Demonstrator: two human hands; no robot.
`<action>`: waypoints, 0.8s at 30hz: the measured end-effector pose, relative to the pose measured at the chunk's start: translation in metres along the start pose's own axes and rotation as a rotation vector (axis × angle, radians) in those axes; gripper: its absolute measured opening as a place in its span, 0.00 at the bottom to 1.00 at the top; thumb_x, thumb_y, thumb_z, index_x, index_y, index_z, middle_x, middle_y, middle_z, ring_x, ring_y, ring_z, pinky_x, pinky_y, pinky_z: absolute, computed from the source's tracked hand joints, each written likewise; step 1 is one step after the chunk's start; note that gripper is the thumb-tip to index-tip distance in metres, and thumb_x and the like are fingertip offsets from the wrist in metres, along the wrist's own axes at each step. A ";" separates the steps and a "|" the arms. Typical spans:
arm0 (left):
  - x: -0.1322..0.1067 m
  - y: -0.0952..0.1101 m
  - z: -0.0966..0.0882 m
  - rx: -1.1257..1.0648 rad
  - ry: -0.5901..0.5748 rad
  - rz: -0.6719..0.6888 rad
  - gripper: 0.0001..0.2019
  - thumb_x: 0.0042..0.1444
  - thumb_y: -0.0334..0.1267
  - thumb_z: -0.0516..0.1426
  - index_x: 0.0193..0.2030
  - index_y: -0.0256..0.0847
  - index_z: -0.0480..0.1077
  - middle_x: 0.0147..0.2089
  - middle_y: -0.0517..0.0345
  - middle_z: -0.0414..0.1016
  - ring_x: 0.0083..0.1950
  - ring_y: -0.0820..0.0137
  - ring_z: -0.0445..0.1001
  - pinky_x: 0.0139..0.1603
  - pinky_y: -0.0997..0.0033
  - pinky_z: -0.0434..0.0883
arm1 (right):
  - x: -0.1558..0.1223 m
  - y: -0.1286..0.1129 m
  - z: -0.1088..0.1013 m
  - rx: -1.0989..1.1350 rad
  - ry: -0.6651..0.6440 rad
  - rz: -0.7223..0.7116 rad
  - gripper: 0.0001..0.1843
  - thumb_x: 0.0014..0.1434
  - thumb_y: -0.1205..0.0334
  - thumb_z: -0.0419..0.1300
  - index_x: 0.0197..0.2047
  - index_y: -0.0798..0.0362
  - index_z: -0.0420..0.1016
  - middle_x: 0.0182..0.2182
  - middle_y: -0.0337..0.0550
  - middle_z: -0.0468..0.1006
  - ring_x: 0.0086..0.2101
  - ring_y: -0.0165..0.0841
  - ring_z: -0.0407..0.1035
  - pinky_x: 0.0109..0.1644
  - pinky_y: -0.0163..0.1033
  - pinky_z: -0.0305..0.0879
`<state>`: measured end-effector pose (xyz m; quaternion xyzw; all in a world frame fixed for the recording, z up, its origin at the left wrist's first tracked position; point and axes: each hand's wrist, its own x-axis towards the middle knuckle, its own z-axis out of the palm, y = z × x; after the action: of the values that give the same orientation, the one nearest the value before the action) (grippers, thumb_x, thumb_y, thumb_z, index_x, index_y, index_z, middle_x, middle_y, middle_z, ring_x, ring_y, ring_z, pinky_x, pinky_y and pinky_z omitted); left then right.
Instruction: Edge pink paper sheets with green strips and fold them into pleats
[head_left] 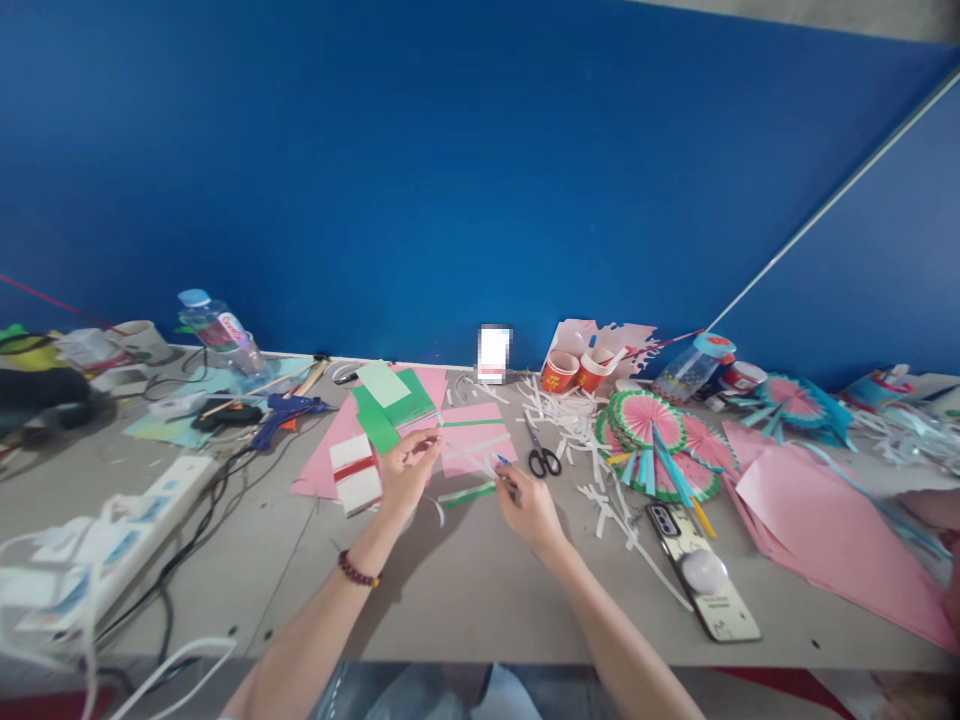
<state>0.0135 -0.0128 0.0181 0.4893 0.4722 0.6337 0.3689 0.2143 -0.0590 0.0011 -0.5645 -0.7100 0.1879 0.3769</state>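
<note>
My left hand (409,468) has its thumb and fingers pinched together above the papers; a pale bit shows at the fingertips, too small to name. My right hand (529,508) is closed around a slim blue-tipped tool (502,460), perhaps a pen, mostly hidden by the fingers. Between and beyond the hands lies a pink sheet (472,412) with green and white strips across it. A green-and-white strip (466,495) rests on the table between my hands. Green paper sheets (411,397) are just beyond my left hand. Black-handled scissors (544,461) lie right of the pink sheet.
White paper scraps (570,415), red paper cups (559,372), pink-and-green paper fans (651,425) and a phone (705,575) lie to the right. At left are a blue glue gun (281,415), a power strip (142,540) and cables. Another person's hand (930,508) shows at the right edge.
</note>
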 end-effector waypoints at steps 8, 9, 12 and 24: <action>0.003 0.007 -0.003 0.027 0.023 -0.008 0.11 0.44 0.42 0.64 0.32 0.39 0.77 0.35 0.53 0.79 0.36 0.67 0.76 0.42 0.66 0.75 | 0.001 0.002 -0.002 -0.015 0.060 0.012 0.13 0.57 0.64 0.51 0.37 0.52 0.77 0.30 0.46 0.80 0.29 0.35 0.72 0.35 0.36 0.66; 0.004 0.005 -0.003 0.032 0.020 -0.010 0.10 0.44 0.43 0.64 0.32 0.39 0.77 0.34 0.53 0.79 0.36 0.67 0.76 0.42 0.66 0.75 | 0.001 0.002 -0.003 -0.013 0.080 0.013 0.12 0.57 0.64 0.51 0.37 0.52 0.76 0.29 0.46 0.80 0.28 0.35 0.72 0.34 0.35 0.66; 0.006 -0.004 -0.004 0.039 -0.019 -0.041 0.10 0.45 0.43 0.64 0.32 0.39 0.76 0.34 0.53 0.79 0.37 0.67 0.76 0.41 0.67 0.74 | 0.003 0.003 -0.008 -0.019 0.139 0.014 0.13 0.56 0.64 0.51 0.37 0.53 0.76 0.29 0.46 0.79 0.29 0.35 0.71 0.34 0.36 0.66; 0.008 -0.015 -0.005 0.067 -0.109 -0.088 0.10 0.47 0.44 0.62 0.32 0.39 0.76 0.38 0.54 0.78 0.35 0.69 0.75 0.36 0.72 0.72 | 0.006 0.010 -0.011 0.258 -0.014 0.141 0.10 0.61 0.57 0.51 0.37 0.52 0.69 0.28 0.43 0.80 0.28 0.33 0.73 0.33 0.35 0.66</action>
<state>0.0065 -0.0028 0.0058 0.5138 0.4933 0.5732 0.4050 0.2282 -0.0526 0.0031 -0.5586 -0.6410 0.3075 0.4273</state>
